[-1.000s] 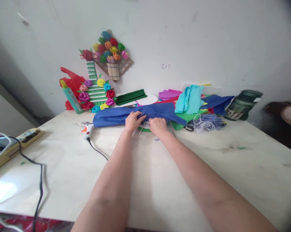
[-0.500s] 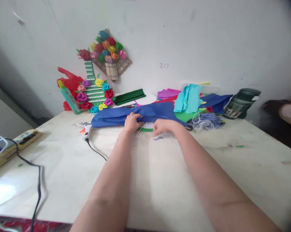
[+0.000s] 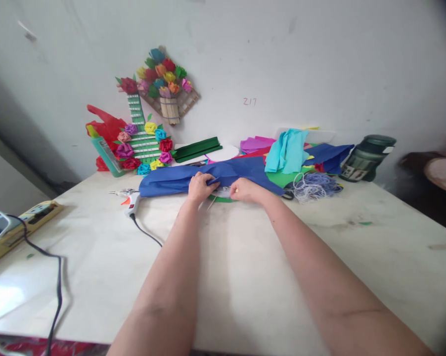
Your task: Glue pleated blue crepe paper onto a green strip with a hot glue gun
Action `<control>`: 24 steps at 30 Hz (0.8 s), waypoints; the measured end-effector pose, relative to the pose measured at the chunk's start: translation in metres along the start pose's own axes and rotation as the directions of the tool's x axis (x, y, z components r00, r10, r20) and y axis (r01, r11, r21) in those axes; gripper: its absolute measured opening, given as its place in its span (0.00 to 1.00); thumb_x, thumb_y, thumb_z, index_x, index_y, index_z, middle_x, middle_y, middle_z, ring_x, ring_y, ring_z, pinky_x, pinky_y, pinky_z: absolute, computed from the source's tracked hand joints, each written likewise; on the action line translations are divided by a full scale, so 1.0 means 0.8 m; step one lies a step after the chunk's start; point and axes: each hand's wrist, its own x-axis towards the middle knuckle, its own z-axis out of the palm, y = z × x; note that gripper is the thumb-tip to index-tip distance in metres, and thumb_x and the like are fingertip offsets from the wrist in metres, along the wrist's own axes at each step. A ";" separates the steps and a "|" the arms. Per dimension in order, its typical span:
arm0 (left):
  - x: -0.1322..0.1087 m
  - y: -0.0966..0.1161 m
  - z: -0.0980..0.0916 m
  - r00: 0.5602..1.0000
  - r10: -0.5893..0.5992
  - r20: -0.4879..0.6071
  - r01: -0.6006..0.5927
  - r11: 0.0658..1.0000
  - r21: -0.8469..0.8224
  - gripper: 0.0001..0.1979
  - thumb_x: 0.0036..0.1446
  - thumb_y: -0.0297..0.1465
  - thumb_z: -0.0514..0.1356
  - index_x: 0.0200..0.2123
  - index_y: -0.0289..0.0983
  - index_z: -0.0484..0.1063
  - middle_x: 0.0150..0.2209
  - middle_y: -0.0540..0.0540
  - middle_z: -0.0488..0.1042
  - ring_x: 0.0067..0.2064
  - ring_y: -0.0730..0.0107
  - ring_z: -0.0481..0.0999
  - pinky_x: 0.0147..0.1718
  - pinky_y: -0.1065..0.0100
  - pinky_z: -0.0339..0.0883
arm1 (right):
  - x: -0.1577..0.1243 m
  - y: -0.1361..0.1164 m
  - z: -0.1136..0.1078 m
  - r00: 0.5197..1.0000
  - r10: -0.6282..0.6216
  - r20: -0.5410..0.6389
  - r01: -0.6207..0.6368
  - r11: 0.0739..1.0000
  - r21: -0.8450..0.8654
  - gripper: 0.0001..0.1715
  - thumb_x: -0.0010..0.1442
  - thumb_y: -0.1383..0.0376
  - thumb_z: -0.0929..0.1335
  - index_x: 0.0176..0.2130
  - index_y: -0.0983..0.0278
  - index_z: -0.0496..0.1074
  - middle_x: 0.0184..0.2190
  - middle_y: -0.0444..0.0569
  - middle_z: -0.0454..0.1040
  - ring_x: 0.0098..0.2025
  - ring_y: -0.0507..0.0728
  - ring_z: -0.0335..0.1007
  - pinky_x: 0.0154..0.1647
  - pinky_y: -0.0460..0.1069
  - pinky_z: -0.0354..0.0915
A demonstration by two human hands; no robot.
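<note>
A long sheet of dark blue crepe paper [image 3: 171, 180] lies bunched across the far side of the white table [image 3: 226, 277]. My left hand [image 3: 200, 187] is closed, gripping the paper's near edge. My right hand [image 3: 244, 189] sits just to the right, fingers pinched at the same edge, over a green and white strip [image 3: 219, 199]. What the right fingers pinch is too small to make out.
A glue gun [image 3: 132, 201] with a black cord lies left of the paper. Paper-flower crafts [image 3: 145, 143] lean on the wall. Coloured paper sheets [image 3: 289, 151], a tangle of string [image 3: 314, 185], a dark green jar [image 3: 366, 158] and a power strip [image 3: 22, 222] are around.
My right hand has shifted slightly left and its fingers have drawn into a pinch at the paper's edge. My left hand has kept its grip.
</note>
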 end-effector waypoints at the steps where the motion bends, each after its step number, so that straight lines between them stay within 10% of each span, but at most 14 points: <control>1: 0.000 0.000 -0.001 1.000 -0.009 -0.002 0.009 1.000 -0.005 0.09 0.48 0.39 0.60 0.31 0.42 0.76 0.30 0.49 0.73 0.37 0.65 0.69 0.39 0.68 0.60 | 0.003 -0.001 0.003 0.993 0.017 -0.119 -0.019 1.000 -0.016 0.12 0.50 0.69 0.64 0.33 0.64 0.76 0.32 0.48 0.77 0.35 0.54 0.71 0.32 0.42 0.61; 4: 0.001 -0.001 -0.001 1.000 -0.022 0.000 0.022 1.000 -0.022 0.10 0.48 0.39 0.60 0.31 0.42 0.76 0.31 0.49 0.74 0.38 0.65 0.69 0.40 0.68 0.60 | 0.008 -0.011 0.015 0.946 0.067 -0.317 -0.111 0.986 -0.124 0.13 0.54 0.67 0.62 0.36 0.62 0.75 0.36 0.51 0.76 0.40 0.56 0.71 0.38 0.45 0.62; 14: -0.001 0.002 -0.002 0.994 0.046 0.096 -0.055 0.994 0.094 0.14 0.41 0.39 0.63 0.33 0.39 0.74 0.33 0.47 0.74 0.42 0.60 0.68 0.41 0.64 0.58 | 0.021 -0.020 0.036 0.925 0.144 -0.352 -0.220 0.957 -0.187 0.16 0.58 0.67 0.59 0.42 0.65 0.72 0.38 0.58 0.75 0.41 0.59 0.71 0.40 0.49 0.62; 24: 0.000 -0.004 0.009 0.993 0.087 0.079 -0.099 0.982 0.163 0.12 0.43 0.38 0.62 0.31 0.39 0.73 0.32 0.47 0.74 0.41 0.59 0.68 0.40 0.62 0.57 | 0.030 0.003 0.027 0.905 0.154 -0.397 -0.044 0.961 0.274 0.14 0.49 0.56 0.65 0.23 0.65 0.70 0.21 0.47 0.71 0.26 0.53 0.66 0.28 0.45 0.58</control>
